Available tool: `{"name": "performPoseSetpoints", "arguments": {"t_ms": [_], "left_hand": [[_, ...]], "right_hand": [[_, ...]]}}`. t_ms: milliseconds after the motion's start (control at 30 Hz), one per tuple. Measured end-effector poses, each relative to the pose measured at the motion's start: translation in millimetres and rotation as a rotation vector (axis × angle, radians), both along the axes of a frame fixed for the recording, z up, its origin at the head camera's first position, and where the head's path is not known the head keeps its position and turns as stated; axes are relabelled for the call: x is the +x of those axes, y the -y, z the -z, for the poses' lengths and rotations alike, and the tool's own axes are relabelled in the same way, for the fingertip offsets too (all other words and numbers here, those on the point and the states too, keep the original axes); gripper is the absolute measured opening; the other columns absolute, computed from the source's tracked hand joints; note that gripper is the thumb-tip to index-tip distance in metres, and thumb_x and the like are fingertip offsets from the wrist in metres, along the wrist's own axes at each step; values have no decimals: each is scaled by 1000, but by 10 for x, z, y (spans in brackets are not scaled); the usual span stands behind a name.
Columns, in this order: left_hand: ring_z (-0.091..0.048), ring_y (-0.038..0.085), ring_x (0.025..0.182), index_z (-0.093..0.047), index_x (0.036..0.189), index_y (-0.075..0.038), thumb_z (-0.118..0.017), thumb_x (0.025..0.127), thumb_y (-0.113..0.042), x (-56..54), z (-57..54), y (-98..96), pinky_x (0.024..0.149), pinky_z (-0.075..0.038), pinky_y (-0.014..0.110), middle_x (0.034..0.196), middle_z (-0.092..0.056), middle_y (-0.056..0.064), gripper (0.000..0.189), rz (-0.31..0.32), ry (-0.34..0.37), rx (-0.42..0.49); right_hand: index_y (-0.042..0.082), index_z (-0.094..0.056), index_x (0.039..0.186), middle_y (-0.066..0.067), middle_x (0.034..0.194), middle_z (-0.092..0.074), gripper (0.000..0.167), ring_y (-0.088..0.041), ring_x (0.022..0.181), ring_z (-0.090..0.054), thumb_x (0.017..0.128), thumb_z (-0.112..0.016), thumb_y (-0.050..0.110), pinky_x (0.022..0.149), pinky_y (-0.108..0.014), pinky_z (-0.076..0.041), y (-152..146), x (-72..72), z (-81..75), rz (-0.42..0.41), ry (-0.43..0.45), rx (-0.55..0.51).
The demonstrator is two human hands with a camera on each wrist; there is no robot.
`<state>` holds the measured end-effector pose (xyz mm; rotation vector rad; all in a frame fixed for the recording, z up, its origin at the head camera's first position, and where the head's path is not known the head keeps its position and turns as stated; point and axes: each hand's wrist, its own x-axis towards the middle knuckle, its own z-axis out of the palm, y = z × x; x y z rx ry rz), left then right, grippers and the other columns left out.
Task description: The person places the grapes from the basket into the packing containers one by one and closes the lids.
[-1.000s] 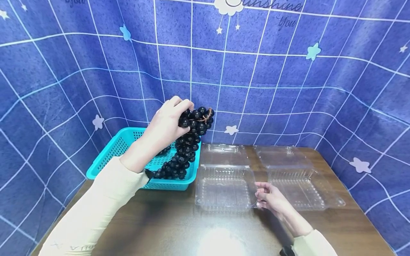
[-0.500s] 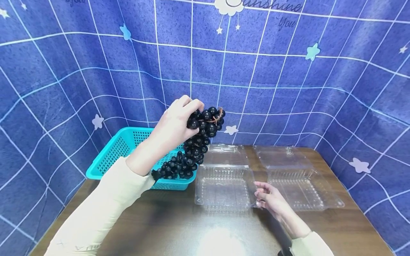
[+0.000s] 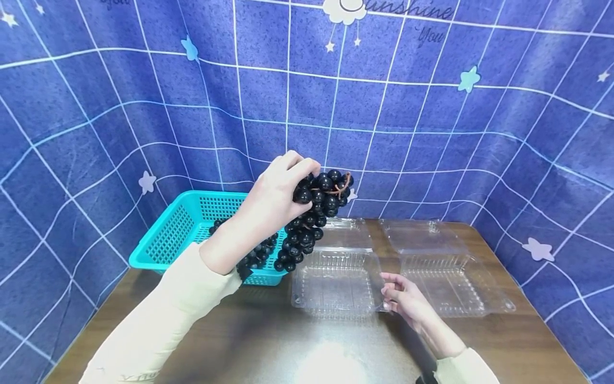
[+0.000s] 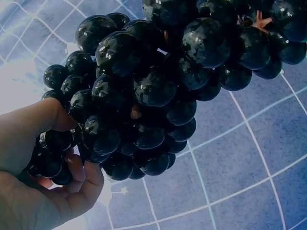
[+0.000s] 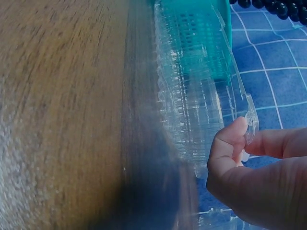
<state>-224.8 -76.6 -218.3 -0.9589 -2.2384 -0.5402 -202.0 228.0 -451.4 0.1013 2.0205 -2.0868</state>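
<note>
My left hand (image 3: 278,192) grips a bunch of black grapes (image 3: 307,234) from above, thumb and fingers curled round its upper part. A brown stem sticks out at the bunch's right end. The bunch hangs in front of the basket's right rim and the left clear plastic container (image 3: 336,282), whose lid is folded back. Close up in the left wrist view, the fingers (image 4: 88,189) hold the grapes from the side. My right hand (image 3: 408,298) pinches the container's right front corner; in the right wrist view, thumb and forefinger are on its clear tab (image 5: 251,120).
A turquoise basket (image 3: 163,232) stands at the left with more black grapes (image 3: 261,253) inside, partly hidden by my left arm. To the right lies a second clear container (image 3: 446,288) with its lid back. A blue patterned curtain (image 3: 408,149) rises behind the wooden table (image 3: 268,341).
My left hand has carried the grape bunch to the right, from over the basket to its right rim, dipping slightly at the end. The right hand has stayed at the container's corner.
</note>
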Motion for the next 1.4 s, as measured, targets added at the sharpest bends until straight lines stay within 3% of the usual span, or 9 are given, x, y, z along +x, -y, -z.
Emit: {"name": "performPoseSetpoints", "arguments": {"t_ms": [533, 700, 1033, 1400], "left_hand": [[-49, 24, 91, -56, 109, -13, -79, 69, -3, 53, -44, -186, 79, -47, 33, 102, -54, 4, 47, 55, -23, -13], [-50, 24, 91, -56, 109, -13, -79, 68, -3, 64, 4, -216, 80, -47, 34, 99, -54, 3, 47, 73, -37, -18], [-51, 23, 98, -56, 109, -14, -80, 68, -6, 82, 124, -288, 86, -46, 33, 99, -54, 1, 48, 83, 20, -26], [-49, 20, 89, -57, 113, -15, -80, 68, -7, 81, 333, -352, 78, -46, 30, 99, -54, -1, 51, 116, 42, -54]], "right_hand": [[-11, -27, 137, 0, 89, -47, 55, -7, 74, -49, 87, -48, -7, 62, -19, -47, -2, -1, 4, 14, 0, 21], [-11, -27, 137, 0, 89, -47, 55, -8, 74, -48, 86, -48, -8, 62, -19, -47, 3, -9, -3, 20, 9, 21], [-11, -27, 137, 0, 89, -46, 54, -8, 74, -48, 86, -46, -9, 61, -19, -47, 6, -7, 5, 13, -3, 30], [-11, -29, 136, -1, 88, -47, 54, -7, 72, -48, 86, -47, -8, 60, -19, -47, 25, -23, -3, 23, -6, 32]]}}
